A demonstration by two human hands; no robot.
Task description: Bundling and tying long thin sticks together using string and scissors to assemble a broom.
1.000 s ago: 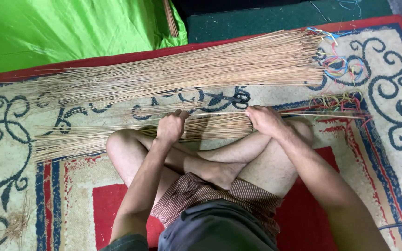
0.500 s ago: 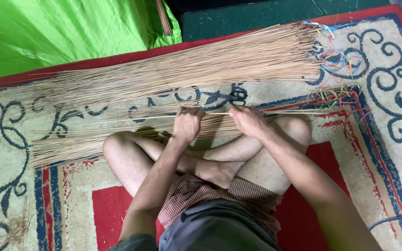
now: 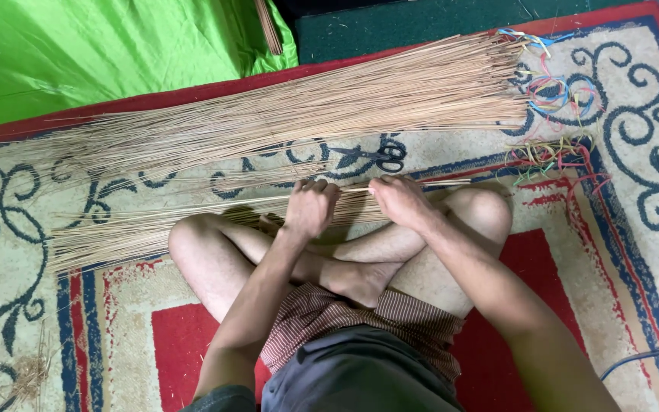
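I sit cross-legged on a patterned carpet (image 3: 634,252). My left hand (image 3: 309,207) and my right hand (image 3: 396,201) are side by side, each closed on the same few thin tan sticks (image 3: 352,191) that run left to right just above my knees. Under my hands lies a smaller bundle of sticks (image 3: 131,229), its thin tips fanned out to the left. A much larger pile of long sticks (image 3: 306,107) lies further out across the carpet. Black scissors (image 3: 379,158) rest between the two piles, just beyond my hands.
A tangle of coloured bands (image 3: 554,95) sits at the right end of the large pile, with more loose bands (image 3: 551,156) below it. Green cloth (image 3: 101,53) covers the far left. A dark cable (image 3: 642,358) crosses the carpet at lower right.
My hands have drawn together along the sticks: the left slid right, the right slid left. The held sticks now reach less far to the right.
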